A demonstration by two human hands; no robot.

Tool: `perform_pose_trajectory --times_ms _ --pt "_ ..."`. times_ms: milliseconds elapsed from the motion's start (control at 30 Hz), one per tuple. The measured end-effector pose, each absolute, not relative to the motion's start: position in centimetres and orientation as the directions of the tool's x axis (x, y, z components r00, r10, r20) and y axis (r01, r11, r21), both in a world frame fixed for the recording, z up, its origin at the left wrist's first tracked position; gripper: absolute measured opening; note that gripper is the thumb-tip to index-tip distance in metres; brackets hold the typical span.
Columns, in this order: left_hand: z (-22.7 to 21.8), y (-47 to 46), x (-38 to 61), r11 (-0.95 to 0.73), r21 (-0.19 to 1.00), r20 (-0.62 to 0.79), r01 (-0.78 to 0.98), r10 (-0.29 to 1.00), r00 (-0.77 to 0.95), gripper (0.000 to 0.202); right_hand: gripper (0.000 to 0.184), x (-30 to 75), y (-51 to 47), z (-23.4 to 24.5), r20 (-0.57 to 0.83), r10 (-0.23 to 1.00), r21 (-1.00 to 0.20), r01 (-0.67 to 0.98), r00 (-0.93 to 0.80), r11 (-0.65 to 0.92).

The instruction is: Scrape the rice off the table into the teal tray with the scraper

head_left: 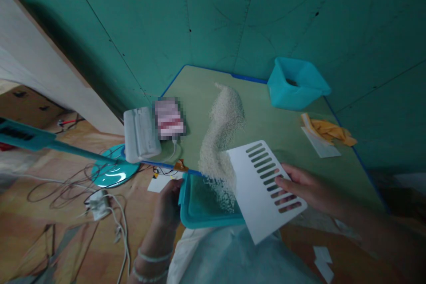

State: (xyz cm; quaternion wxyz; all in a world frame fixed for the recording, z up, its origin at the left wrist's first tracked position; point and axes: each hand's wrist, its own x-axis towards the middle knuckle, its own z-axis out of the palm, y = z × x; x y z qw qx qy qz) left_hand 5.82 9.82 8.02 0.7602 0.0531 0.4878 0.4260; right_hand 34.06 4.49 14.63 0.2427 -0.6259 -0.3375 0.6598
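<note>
A long pile of pale rice-like grains (226, 108) runs down the table to its near edge, where some of them drop into a teal plastic bin (211, 223). My left hand (169, 202) is closed on the bin's left side, holding it against the table edge and my lap; part of the fingers is hidden. A flat white slotted panel (254, 191) is gripped in my right hand (294, 186), thumb on top and fingers showing through the slots beneath. The panel's left edge touches the grains, tilted over the table edge and bin.
On the greenish table (262, 128) stand a second teal bin (297, 91) at back right, an orange cloth (329, 131), a white case (141, 135) and a blurred pink item (169, 117) with a cable. Left on the floor are a round teal base (116, 171), cables and a power strip (99, 204).
</note>
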Motion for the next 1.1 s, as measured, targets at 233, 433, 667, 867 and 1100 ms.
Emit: perform_pose_trajectory --times_ms 233,433,667,867,1100 --pt "7.9 10.0 5.9 0.620 0.524 -0.684 -0.584 0.715 0.145 0.020 0.031 35.5 6.3 15.9 -0.578 0.813 -0.794 0.178 0.075 -0.581" --pt "8.1 9.8 5.9 0.613 0.519 -0.676 -0.596 0.720 0.153 0.018 0.030 34.7 8.0 14.4 -0.583 0.810 -0.800 0.129 0.058 -0.585" --pt "7.3 9.7 5.7 0.614 0.484 -0.684 -0.623 0.710 0.168 0.015 0.037 33.5 6.1 14.5 -0.653 0.754 -0.752 0.166 -0.065 -0.637" --pt "7.4 9.8 6.0 0.638 0.471 -0.704 -0.609 0.688 0.177 0.018 0.038 36.0 5.3 15.7 -0.610 0.781 -0.764 0.160 0.133 -0.624" --pt "7.5 9.9 6.3 0.640 0.463 -0.720 -0.613 0.675 0.161 0.019 0.029 39.3 6.4 15.8 -0.493 0.810 -0.810 0.173 0.318 -0.560"
